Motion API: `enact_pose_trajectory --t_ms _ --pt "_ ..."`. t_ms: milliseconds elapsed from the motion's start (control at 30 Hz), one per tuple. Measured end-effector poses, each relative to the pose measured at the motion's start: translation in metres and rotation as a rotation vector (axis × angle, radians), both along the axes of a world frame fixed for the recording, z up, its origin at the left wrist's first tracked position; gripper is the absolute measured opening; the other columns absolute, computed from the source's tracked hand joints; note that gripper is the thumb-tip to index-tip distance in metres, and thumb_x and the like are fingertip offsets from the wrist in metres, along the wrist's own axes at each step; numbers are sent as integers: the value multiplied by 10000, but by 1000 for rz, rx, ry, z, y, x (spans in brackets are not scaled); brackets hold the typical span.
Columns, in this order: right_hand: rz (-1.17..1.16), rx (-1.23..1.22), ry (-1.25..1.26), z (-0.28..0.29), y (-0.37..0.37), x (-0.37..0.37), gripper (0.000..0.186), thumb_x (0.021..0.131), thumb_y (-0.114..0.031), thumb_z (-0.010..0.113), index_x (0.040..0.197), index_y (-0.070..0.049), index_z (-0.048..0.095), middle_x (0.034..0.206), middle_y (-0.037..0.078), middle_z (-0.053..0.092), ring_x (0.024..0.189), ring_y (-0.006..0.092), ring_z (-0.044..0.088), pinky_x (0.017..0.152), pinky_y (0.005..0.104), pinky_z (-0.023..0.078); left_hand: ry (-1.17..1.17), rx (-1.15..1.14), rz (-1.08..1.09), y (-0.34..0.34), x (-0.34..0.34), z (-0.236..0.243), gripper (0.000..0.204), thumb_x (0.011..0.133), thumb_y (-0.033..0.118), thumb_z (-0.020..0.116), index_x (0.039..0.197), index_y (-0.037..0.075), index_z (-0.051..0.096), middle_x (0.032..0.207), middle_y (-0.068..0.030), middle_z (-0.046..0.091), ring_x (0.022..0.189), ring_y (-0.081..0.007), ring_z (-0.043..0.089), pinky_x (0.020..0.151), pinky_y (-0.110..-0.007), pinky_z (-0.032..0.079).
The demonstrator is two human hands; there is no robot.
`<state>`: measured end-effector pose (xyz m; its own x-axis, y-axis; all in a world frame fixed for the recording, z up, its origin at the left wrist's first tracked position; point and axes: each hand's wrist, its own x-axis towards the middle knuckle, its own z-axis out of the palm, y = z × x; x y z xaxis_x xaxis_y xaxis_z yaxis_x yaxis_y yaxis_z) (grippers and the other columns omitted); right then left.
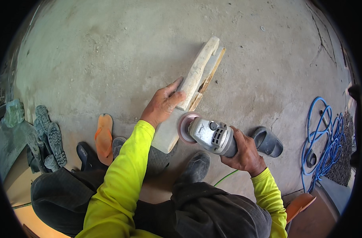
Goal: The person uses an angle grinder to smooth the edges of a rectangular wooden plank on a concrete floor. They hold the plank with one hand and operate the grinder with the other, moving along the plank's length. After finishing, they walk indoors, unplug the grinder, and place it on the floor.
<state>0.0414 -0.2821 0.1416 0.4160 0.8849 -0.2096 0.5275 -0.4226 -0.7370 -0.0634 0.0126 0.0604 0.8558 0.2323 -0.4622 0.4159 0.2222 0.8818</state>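
My right hand (246,154) is wrapped round the dark body of an angle grinder (212,135). Its round pinkish disc (187,126) stands beside a pale block (165,133); whether the two touch I cannot tell. On the left, my left hand (165,102) grips the lower end of a long, pale, dusty bar (199,71), thumb on top and fingers along its left side. The bar has a rounded far end; wood or stone, I cannot make out. Close along its right side runs a thin board with a yellowish edge (213,73).
Dusty concrete floor (109,59) stretches ahead. At left lie an orange flip-flop (105,137), a black sandal (88,155) and several grey shoes (54,139). A dark slide (268,141) lies right of the grinder, a coiled blue hose (327,146) farther right. A green cord (225,177) trails near my knee.
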Motion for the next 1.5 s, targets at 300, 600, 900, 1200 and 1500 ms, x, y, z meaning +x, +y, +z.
enact_pose_trajectory --t_ms 300,600,900,1200,1500 --pt "146 -16 37 13 -6 -12 816 626 -193 836 1340 1 491 1084 215 661 908 407 697 802 445 586 34 88 -27 2 0 2 878 950 498 649 1530 -93 356 1461 -300 525 1350 -280 535 1126 -315 382" --pt "152 29 5 16 -7 -16 818 609 -194 851 1323 -15 496 1058 201 667 888 401 698 784 437 587 3 133 -18 2 1 -2 871 957 510 627 1523 -98 364 1456 -296 531 1350 -274 534 1132 -319 375" --pt "174 22 13 13 -5 -12 792 641 -179 830 1332 9 491 1071 211 664 906 400 698 788 436 587 -10 92 -2 2 2 1 833 960 460 642 1521 -94 373 1448 -273 548 1341 -251 535 1126 -310 378" --pt "173 23 9 7 -4 -7 807 631 -195 832 1326 17 481 1039 212 660 897 415 695 782 438 586 39 89 -6 2 3 4 760 981 406 624 1540 -53 389 1466 -181 536 1345 -209 501 1143 -300 348" --pt "253 43 28 8 -1 -1 785 649 -171 820 1337 4 487 1072 227 664 913 426 698 799 460 589 28 57 4 3 2 -2 780 973 404 649 1544 -53 381 1477 -182 524 1347 -210 498 1148 -302 343"
